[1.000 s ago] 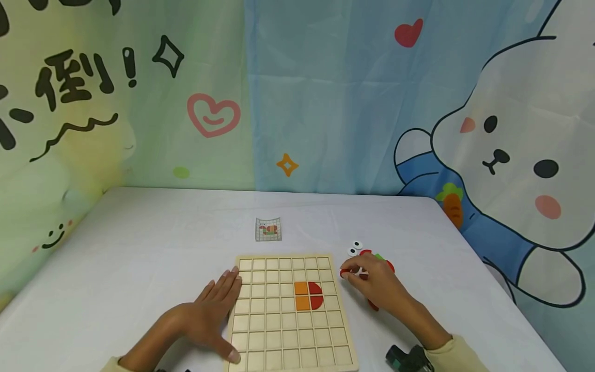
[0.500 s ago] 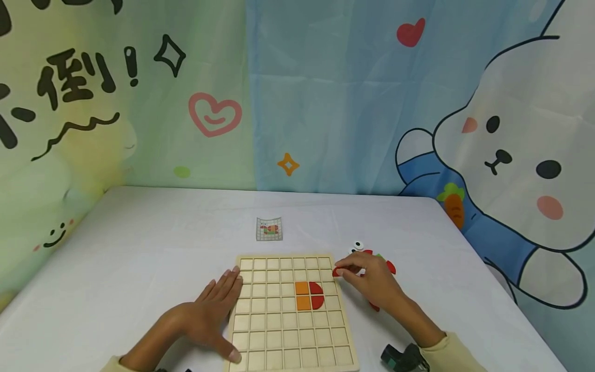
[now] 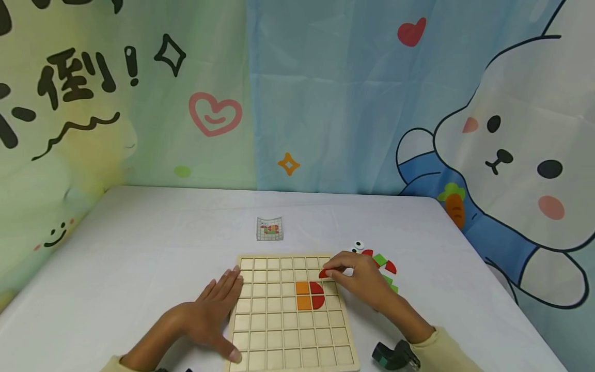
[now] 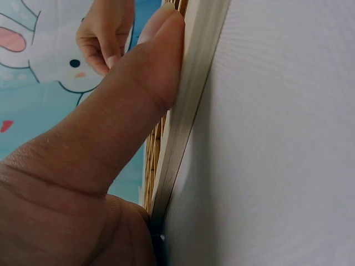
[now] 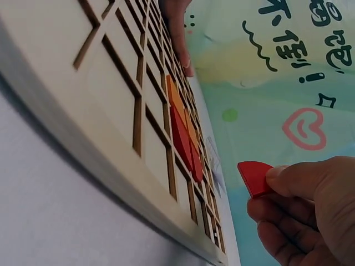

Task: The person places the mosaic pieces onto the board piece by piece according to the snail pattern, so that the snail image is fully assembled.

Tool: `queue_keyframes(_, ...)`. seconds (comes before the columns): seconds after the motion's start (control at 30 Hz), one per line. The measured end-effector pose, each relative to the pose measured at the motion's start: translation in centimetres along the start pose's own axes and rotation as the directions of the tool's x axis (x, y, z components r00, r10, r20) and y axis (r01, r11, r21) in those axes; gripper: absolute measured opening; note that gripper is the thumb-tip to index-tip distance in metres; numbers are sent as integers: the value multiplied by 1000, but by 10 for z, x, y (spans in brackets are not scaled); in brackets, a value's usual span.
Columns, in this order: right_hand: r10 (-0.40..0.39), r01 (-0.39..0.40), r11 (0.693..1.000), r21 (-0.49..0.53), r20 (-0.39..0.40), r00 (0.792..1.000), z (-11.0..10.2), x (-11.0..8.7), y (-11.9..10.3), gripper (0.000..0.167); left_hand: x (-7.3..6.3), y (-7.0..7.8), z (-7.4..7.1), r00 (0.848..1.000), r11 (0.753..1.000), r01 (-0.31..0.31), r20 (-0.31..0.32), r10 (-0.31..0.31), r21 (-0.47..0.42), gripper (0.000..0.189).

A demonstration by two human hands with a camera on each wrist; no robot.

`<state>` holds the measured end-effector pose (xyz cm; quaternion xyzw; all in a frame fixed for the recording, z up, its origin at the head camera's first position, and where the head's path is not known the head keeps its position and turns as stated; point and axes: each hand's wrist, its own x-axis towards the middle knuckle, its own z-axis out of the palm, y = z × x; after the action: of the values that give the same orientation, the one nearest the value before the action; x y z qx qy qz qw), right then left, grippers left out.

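Note:
A wooden grid board (image 3: 281,330) lies on the white table. Set in its cells are two orange squares (image 3: 302,296) with two red quarter-circle pieces (image 3: 317,295) directly to their right. My right hand (image 3: 360,276) pinches another red quarter-circle piece (image 5: 256,177) between thumb and fingers, over the board's upper right cells. My left hand (image 3: 211,315) lies spread along the board's left edge, its fingertips at the upper side and its thumb on the lower left rim. In the left wrist view that thumb (image 4: 133,94) presses on the board's edge.
Right of the board lie loose pieces: green ones (image 3: 380,259), a red quarter circle (image 3: 391,267) and white eye discs (image 3: 358,245), some hidden behind the right hand. A small picture card (image 3: 269,229) lies beyond the board. A patterned curtain (image 3: 325,103) hangs behind the table.
My right hand has moved left from the loose pieces to over the board's upper right, carrying the red quarter-circle piece. The left hand stays in place.

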<state>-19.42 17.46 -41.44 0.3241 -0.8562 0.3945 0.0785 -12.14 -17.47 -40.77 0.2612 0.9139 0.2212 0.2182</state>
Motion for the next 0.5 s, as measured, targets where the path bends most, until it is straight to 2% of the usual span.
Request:
queue_keyframes(0.17,18,-19,999,30,31,999,3,5,-5,13,0,0,0,1000,1000,3,2,-3,4,139)
queue_keyframes(0.4,86,-88,996,27,64,994,13,13,-11,11,1,0,0,1000,1000,9,7,-9,1,139)
queue_keyframes(0.5,110,-116,991,64,91,990,18,15,-14,9,1,-2,1,1000,1000,3,7,-3,-15,140)
